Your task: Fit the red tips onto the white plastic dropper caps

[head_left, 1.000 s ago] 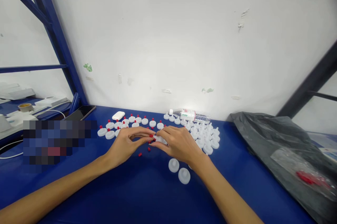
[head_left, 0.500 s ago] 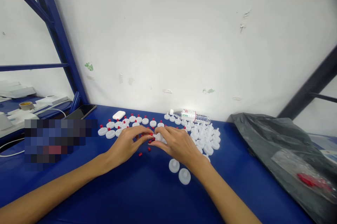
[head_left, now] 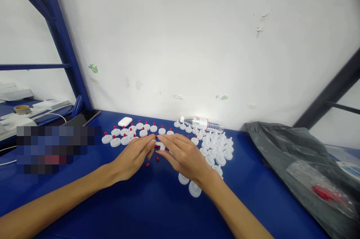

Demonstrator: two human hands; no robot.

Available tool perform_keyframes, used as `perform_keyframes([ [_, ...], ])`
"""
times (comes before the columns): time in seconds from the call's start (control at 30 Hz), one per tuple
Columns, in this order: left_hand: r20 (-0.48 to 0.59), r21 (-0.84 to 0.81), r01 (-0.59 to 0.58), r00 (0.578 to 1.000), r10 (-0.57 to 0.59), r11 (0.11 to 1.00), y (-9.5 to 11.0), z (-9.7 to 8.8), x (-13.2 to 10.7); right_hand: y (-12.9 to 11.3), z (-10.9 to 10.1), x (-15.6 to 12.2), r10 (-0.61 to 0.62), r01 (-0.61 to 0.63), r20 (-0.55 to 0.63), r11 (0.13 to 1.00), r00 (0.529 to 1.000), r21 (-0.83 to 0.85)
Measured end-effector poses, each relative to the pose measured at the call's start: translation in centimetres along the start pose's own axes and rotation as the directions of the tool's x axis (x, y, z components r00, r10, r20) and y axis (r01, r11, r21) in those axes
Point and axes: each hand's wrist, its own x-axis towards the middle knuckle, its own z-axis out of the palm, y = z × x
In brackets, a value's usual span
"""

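Observation:
Both hands meet above the blue table (head_left: 140,209). My right hand (head_left: 185,156) is closed on a white nozzle lid (head_left: 162,147), tilted so that its spout points left. My left hand (head_left: 137,156) pinches at the spout's tip; the small red cap it held a moment before is hidden by the fingers. Loose red caps (head_left: 157,159) lie just below and behind the fingertips. To the left stand several white lids with red tips (head_left: 115,141). At the right is a cluster of bare white nozzle lids (head_left: 215,143), and two more lie partly behind my right wrist.
A clear plastic bottle (head_left: 201,123) lies along the wall. A white rounded case (head_left: 125,121) and a dark phone (head_left: 84,118) are at the back left. A dark plastic bag (head_left: 270,156) covers the right side, with a clear bag of red pieces (head_left: 323,190) on it.
My left fingers have closed over the spout's tip, where the red cap showed between them before. Both hands have shifted slightly left, and the view has moved a little.

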Motion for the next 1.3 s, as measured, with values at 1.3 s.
perform_keyframes([
  [1.3,-0.09,0.157,-0.068,0.993,0.082,0.985,-1.5,-0.3,0.2,3.6,-3.7,-1.1,0.416,-0.422,-0.07,0.887,0.906,-0.186],
])
